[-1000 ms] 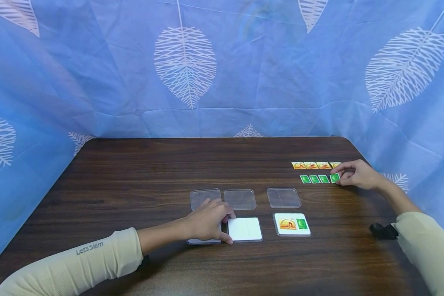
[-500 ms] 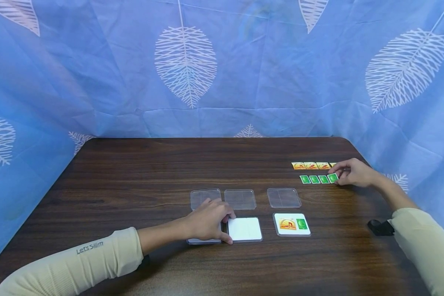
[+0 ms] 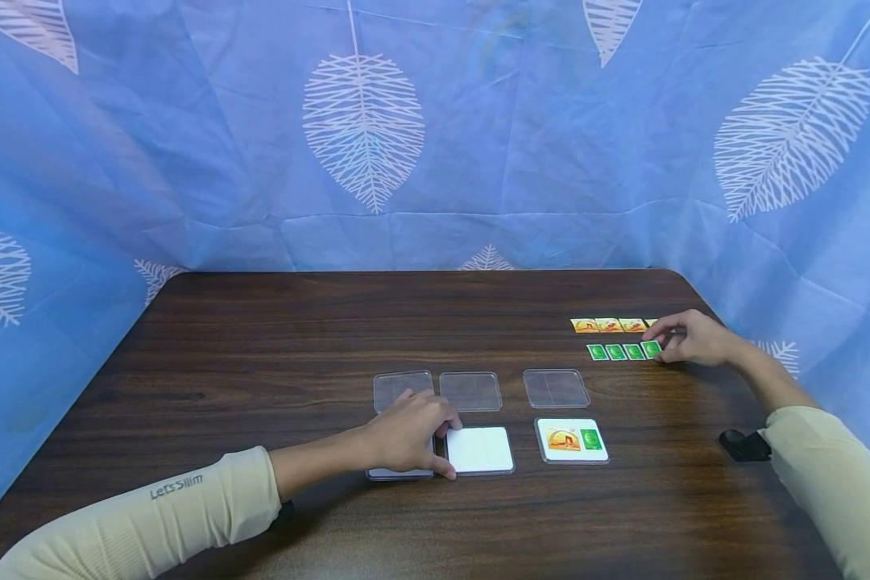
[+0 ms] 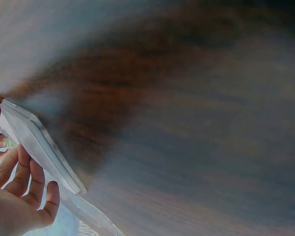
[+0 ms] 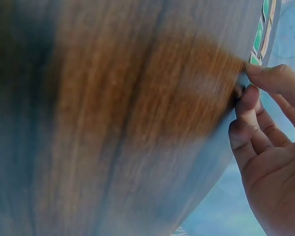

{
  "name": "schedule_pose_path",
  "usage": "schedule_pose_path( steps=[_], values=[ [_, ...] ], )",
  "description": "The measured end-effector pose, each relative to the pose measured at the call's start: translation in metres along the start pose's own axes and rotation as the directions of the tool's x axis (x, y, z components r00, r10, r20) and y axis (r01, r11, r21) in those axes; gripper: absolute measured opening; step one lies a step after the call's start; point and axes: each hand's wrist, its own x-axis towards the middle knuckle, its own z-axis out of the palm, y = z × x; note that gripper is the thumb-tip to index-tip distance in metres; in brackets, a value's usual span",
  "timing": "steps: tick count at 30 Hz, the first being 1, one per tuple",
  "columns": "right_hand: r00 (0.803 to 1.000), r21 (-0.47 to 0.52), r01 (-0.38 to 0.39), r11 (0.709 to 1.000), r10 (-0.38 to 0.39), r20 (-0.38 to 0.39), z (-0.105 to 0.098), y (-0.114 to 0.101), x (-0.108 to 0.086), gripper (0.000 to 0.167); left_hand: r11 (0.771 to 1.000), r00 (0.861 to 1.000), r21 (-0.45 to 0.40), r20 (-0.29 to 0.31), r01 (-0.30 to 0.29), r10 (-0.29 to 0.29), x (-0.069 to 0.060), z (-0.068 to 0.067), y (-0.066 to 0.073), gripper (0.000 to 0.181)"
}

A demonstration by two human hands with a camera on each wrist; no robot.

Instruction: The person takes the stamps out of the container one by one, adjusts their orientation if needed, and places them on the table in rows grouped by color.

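Note:
In the head view, my left hand (image 3: 406,431) reaches across a left case (image 3: 400,474), its thumb and a fingertip gripping the near and far edges of the middle case (image 3: 482,449), which holds a blank white card. My right hand (image 3: 699,338) pinches the rightmost small green card (image 3: 651,350), slightly tilted, at the end of a green row (image 3: 615,352). Behind it lies an orange picture-card row (image 3: 609,325), its right end partly covered. The left wrist view shows my left hand (image 4: 19,191) beside a clear-edged case (image 4: 44,147); my right hand (image 5: 275,137) is at the card row.
Clear lids (image 3: 470,391) lie behind the cases on the dark wooden table (image 3: 319,322). To the right, another case (image 3: 573,457) holds a white card bearing an orange picture (image 3: 563,439) and a green one (image 3: 590,439). A blue leaf-patterned cloth (image 3: 536,145) surrounds the table.
My right hand has shifted slightly left with the rightmost green card, which now sits closer to its neighbour. My left hand has stayed in place.

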Motion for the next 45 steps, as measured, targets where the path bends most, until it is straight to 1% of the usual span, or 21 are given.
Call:
schedule_pose_path(
  steps=[7,15,20,22,24,30,32,35,37,39,42,45],
  values=[
    [1.000,0.014,-0.010,1.000,0.010,0.003,0.002,0.003,-0.003,0.028,1.000,1.000,0.003,0.003,-0.001,0.001,0.001,0.001,0.001,0.053],
    [1.000,0.005,0.002,1.000,-0.002,-0.031,0.005,0.006,-0.006,0.029,1.000,1.000,0.009,0.008,-0.008,0.008,0.001,0.002,0.002,0.054],
    [0.999,0.000,-0.014,1.000,0.014,-0.033,0.004,0.005,-0.007,0.029,1.000,1.000,0.003,0.013,-0.004,0.004,0.002,0.002,0.002,0.054],
    [0.999,-0.005,-0.021,1.000,0.021,-0.031,0.003,0.003,-0.008,0.030,1.000,1.000,-0.003,0.012,-0.005,0.005,0.002,0.002,0.002,0.054],
    [0.999,-0.018,-0.012,1.000,0.011,-0.036,0.003,0.002,-0.009,0.030,1.000,1.000,-0.008,0.011,-0.006,0.006,0.002,0.001,0.001,0.054],
    [0.995,-0.122,0.040,0.992,-0.050,-0.083,0.002,-0.008,-0.012,0.029,1.000,1.000,-0.006,0.008,-0.002,0.002,0.001,0.001,0.000,0.054],
    [0.994,-0.134,0.044,0.990,-0.057,-0.093,0.002,-0.014,-0.014,0.029,1.000,1.000,-0.004,0.006,-0.004,0.004,0.000,0.001,0.000,0.054],
    [0.993,-0.127,0.049,0.991,-0.062,-0.102,0.004,-0.023,-0.017,0.027,1.000,1.000,-0.007,0.006,-0.006,0.006,0.000,0.001,0.000,0.053],
    [0.991,-0.117,0.068,0.991,-0.080,-0.105,0.006,-0.031,-0.020,0.027,1.000,1.000,-0.009,0.006,-0.006,0.006,0.000,0.001,0.000,0.054],
    [0.988,-0.101,0.104,0.989,-0.115,-0.105,0.009,-0.040,-0.021,0.026,1.000,1.000,-0.011,0.005,-0.006,0.006,0.000,0.001,0.000,0.054],
    [0.978,-0.062,0.184,0.981,-0.189,-0.091,0.014,-0.052,-0.021,0.025,1.000,1.000,-0.012,0.003,-0.004,0.004,0.000,0.001,0.000,0.054],
    [0.962,-0.001,0.270,0.963,-0.269,-0.045,0.019,-0.065,-0.021,0.024,1.000,1.000,-0.015,0.003,-0.002,0.002,0.000,0.001,0.000,0.054]
  ],
)
